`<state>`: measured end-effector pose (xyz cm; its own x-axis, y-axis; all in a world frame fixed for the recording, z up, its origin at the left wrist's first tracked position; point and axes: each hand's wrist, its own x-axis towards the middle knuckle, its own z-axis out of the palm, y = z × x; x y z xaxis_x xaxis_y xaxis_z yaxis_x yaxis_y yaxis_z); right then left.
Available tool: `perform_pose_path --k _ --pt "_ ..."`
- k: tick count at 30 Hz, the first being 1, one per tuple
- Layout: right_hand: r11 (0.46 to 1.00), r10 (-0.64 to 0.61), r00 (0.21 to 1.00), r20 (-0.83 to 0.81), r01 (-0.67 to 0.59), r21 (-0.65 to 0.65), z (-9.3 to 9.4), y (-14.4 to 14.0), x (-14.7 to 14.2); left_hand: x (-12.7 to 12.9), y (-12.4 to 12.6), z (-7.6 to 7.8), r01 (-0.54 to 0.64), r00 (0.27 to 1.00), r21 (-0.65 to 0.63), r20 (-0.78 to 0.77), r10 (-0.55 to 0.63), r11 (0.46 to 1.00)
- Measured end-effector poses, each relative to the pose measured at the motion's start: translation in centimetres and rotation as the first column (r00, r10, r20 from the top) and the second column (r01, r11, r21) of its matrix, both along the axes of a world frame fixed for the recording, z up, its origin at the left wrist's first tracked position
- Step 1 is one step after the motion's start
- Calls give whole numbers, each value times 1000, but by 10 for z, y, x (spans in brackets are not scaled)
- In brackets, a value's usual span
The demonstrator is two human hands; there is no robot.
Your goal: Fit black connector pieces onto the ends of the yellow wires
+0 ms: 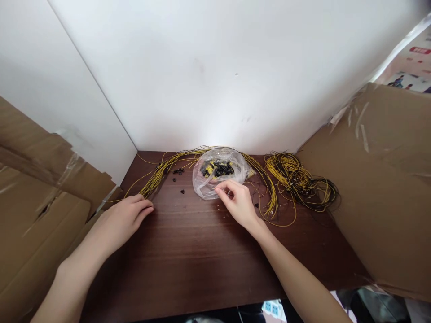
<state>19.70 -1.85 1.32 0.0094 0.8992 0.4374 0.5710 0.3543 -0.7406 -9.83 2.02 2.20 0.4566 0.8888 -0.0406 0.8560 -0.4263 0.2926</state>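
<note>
the plastic bag (202,188) sits at twelve o'clock, perhaps for easy reach; over its near edge the right hand (237,202) has its grip pressed together. at eight o'clock the left hand (126,215) is by wires (158,172), grip i cannot tell.

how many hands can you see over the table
2: the left hand is by the left end of the yellow-and-black wire bundle; the right hand is at the near edge of the clear plastic bag. Neither is hidden.
</note>
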Motion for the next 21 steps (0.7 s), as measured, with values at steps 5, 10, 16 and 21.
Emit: perform_pose_path --k 5,10,16,21 --pt "1000 4 1000 8 -4 -3 -2 1 0 14 1 12 -84 977 130 -186 107 988" --pt "1000 -7 1000 -1 7 -14 -2 1 0 69 1 35 116 971 13 211 -116 993" --pt "1000 -10 1000 -14 10 -26 1 0 0 137 7 -5 290 540 -303 835 106 908" --pt "998 -57 996 -63 57 3 1 0 -1 147 8 -29 259 778 -65 605 -168 964"
